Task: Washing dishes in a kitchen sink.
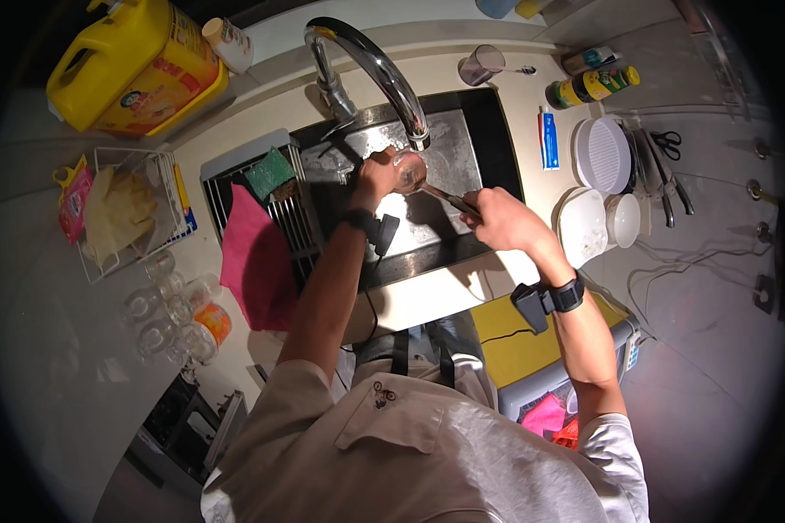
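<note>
Over the sink basin (445,134), below the faucet spout (392,65), my left hand (378,175) grips a small rounded, pinkish-brown object (411,172). Its exact kind is unclear from here. My right hand (505,217) holds a slim tool by its dark handle (459,202). The tool's far end meets the rounded object, and I cannot tell what its tip is like. My left fingers are partly hidden behind that object. Wet glare lies on the metal floor of the sink under both hands.
Left of the basin, a rack (304,229) bears a green scouring sponge (270,171) and a pink cloth (255,261). On the right are a toothpaste tube (548,140), a white colander (603,155), a white plate (582,225) and kitchen knives (657,170). Glass cups (160,310) stand far left.
</note>
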`<action>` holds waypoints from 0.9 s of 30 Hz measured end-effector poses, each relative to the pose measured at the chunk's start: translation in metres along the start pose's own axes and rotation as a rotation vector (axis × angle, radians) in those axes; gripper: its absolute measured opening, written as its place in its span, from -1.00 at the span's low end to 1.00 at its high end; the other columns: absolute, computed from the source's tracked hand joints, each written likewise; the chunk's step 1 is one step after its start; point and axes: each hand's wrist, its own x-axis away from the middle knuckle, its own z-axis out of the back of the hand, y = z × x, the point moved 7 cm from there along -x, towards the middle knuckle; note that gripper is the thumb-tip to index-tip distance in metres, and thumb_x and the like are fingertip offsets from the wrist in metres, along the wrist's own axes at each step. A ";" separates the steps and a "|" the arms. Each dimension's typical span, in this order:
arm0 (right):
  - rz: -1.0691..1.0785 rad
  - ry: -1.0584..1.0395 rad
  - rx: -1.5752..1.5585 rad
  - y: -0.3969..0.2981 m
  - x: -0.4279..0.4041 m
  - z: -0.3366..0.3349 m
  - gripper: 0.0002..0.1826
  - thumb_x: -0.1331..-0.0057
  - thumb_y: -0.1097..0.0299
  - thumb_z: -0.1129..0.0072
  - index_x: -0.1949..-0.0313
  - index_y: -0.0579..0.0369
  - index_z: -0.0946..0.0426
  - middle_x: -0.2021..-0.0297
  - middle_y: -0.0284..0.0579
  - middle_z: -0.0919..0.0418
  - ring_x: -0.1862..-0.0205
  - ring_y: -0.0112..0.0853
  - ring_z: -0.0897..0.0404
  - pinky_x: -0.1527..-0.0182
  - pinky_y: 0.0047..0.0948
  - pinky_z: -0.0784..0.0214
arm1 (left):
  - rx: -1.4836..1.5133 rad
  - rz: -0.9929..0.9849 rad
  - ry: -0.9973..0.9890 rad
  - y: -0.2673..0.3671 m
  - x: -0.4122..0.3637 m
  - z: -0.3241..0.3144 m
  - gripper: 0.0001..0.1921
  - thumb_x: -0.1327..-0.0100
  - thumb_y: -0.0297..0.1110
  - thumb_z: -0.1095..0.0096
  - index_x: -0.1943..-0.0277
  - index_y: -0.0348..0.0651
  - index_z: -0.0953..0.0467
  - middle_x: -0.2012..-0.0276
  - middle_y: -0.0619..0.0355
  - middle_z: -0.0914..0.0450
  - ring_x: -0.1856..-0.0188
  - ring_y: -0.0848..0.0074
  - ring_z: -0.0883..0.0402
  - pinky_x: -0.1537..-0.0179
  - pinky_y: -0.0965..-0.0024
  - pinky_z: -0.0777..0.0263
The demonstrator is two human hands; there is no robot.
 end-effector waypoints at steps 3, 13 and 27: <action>0.004 0.023 -0.095 0.012 -0.003 0.006 -0.78 -0.23 0.40 -0.16 0.24 0.35 -0.56 0.50 0.27 -0.55 0.41 0.11 -0.54 0.30 -0.14 -0.38 | 0.257 -0.062 -0.024 0.011 0.008 0.013 -0.47 -0.35 0.05 -0.13 0.16 -0.41 -0.57 0.24 -0.30 -0.62 0.20 -0.07 -0.62 0.15 0.11 -0.49; -0.008 -0.128 -0.225 0.032 -0.018 0.009 -0.78 -0.23 0.41 -0.13 0.23 0.35 -0.57 0.60 -0.08 -0.49 0.51 -0.43 -0.41 0.37 -0.38 -0.32 | 0.922 -0.121 0.213 -0.020 0.003 -0.020 -0.82 -0.29 -0.48 -0.25 0.06 -0.22 -0.58 0.35 0.09 -0.67 0.41 0.51 -0.54 0.33 0.36 -0.46; -0.236 -0.236 -0.621 0.060 -0.013 -0.008 -0.82 -0.20 0.53 -0.06 0.22 0.31 -0.56 0.65 -0.39 -0.38 0.68 -0.65 -0.27 0.66 -0.59 -0.04 | 0.683 -0.237 0.369 -0.024 0.010 -0.011 -0.88 -0.24 -0.56 -0.23 0.17 -0.37 -0.56 0.47 -0.03 -0.60 0.47 0.49 -0.48 0.35 0.42 -0.41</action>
